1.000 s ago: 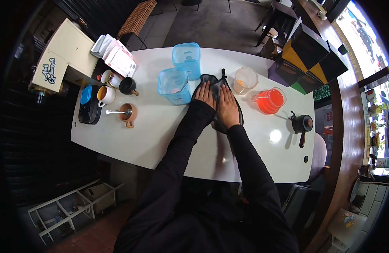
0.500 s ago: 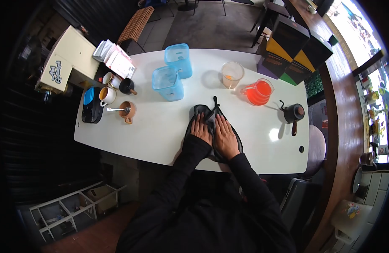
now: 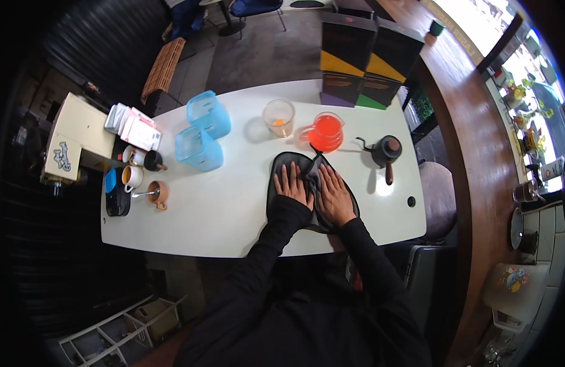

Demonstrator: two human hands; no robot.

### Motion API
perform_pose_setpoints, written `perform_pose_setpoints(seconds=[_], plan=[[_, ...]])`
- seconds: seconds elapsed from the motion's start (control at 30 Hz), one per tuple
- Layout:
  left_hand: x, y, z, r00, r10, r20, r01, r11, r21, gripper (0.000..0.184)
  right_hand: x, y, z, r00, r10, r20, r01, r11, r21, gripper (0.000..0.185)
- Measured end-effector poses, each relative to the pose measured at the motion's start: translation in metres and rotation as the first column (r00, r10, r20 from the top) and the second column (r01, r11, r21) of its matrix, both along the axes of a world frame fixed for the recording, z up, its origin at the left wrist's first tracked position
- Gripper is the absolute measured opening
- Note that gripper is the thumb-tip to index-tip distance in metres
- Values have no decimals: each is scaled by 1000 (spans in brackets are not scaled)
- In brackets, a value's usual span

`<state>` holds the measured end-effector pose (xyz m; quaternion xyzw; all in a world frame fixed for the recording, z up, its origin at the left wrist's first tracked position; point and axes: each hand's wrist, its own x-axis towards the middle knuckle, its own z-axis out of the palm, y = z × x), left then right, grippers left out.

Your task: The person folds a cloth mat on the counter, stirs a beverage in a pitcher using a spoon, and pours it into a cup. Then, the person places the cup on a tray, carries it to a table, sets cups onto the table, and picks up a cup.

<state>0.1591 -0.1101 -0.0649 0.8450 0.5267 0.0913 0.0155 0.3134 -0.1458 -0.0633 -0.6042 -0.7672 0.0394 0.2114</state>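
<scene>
Head view | resting left hand (image 3: 293,183) and right hand (image 3: 335,199) flat, uncurled, on dark cloth (image 3: 312,176) | likely light, limp | best pinched by rim (image 3: 270,186)

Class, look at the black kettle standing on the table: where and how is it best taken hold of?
Likely by its brown handle, coming from the near side: the black kettle stands upright with the handle jutting that way, while its thin spout points left.
</scene>
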Motion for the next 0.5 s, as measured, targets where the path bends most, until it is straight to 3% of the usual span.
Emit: perform_pose_setpoints(seconds=[0.17, 0.5], plan=[[35, 8, -8, 1000, -18, -12, 17, 999, -31, 101, 42, -14, 0, 995, -100, 13, 100, 995, -4, 61], [100, -17, 12, 983, -181, 43, 184, 978, -95, 100, 95, -63, 0, 971, -231, 57, 232, 973, -17, 63]])
